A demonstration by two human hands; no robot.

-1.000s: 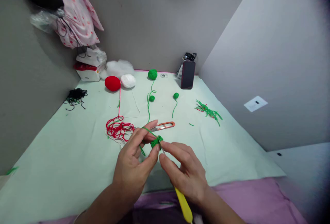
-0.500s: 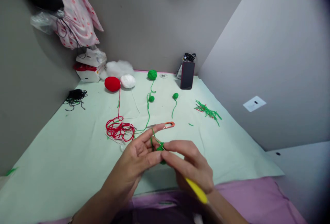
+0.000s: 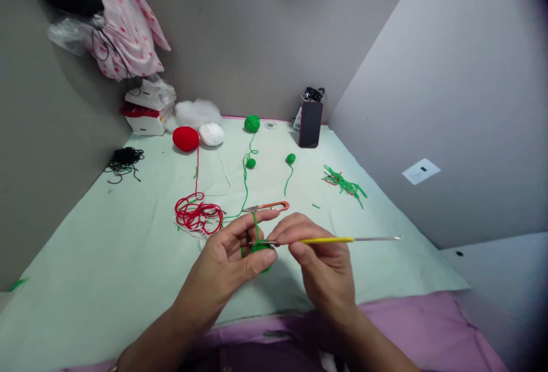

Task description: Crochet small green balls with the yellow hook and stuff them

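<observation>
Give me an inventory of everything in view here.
red yarn ball: 1, red, far left-centre
white yarn ball: 1, white, beside red ball
green yarn ball: 1, green, far centre
small green pieces: 2, green, mid-table
snips: 1, orange, near centre
red yarn tangle: 1, red, left of snips
green yarn scraps: 1 pile, green, right side
black yarn tangle: 1, black, far left
phone: 1, dark, upright at back
stuffing: 1, white, behind balls
box: 1, white and red, back left
patterned cloth: 1, pink, hanging top left
table sheet: 1, pale green, under everything
green crochet piece: 1, green, front centre
crochet hook: 1, yellow, front centre
left hand: 1, bare, pinching the piece
right hand: 1, bare, holding the hook
</observation>
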